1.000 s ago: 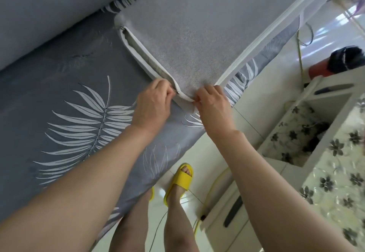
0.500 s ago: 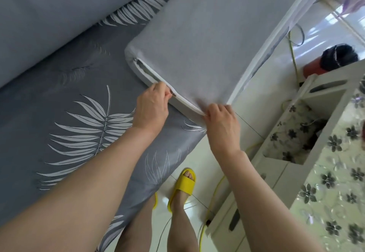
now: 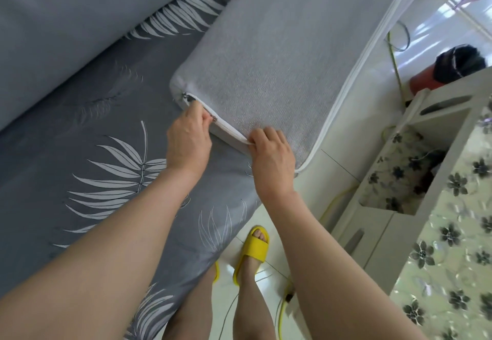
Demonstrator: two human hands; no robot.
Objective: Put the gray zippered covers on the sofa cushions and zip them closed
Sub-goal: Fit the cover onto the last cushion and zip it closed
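A flat sofa cushion in a gray zippered cover (image 3: 269, 73) lies on the sofa seat, its near edge facing me. A white zipper line (image 3: 229, 129) runs along that edge, closed between my two hands. My left hand (image 3: 187, 140) pinches the zipper pull near the cushion's left corner. My right hand (image 3: 271, 156) grips the cover's edge near the right corner. A short open gap with a metal piece (image 3: 186, 97) shows at the far left corner.
The sofa seat (image 3: 93, 153) wears a dark gray sheet with white leaf prints; a gray back cushion (image 3: 66, 20) lies behind. A white cabinet with floral lining (image 3: 415, 180) stands right. My feet in yellow slippers (image 3: 253, 249) and a yellow cable (image 3: 335, 204) are on the tiled floor.
My left hand has slid the zipper pull leftward along the cushion's edge, shutting most of the opening. My right hand stayed holding the right end. The view shifted closer.
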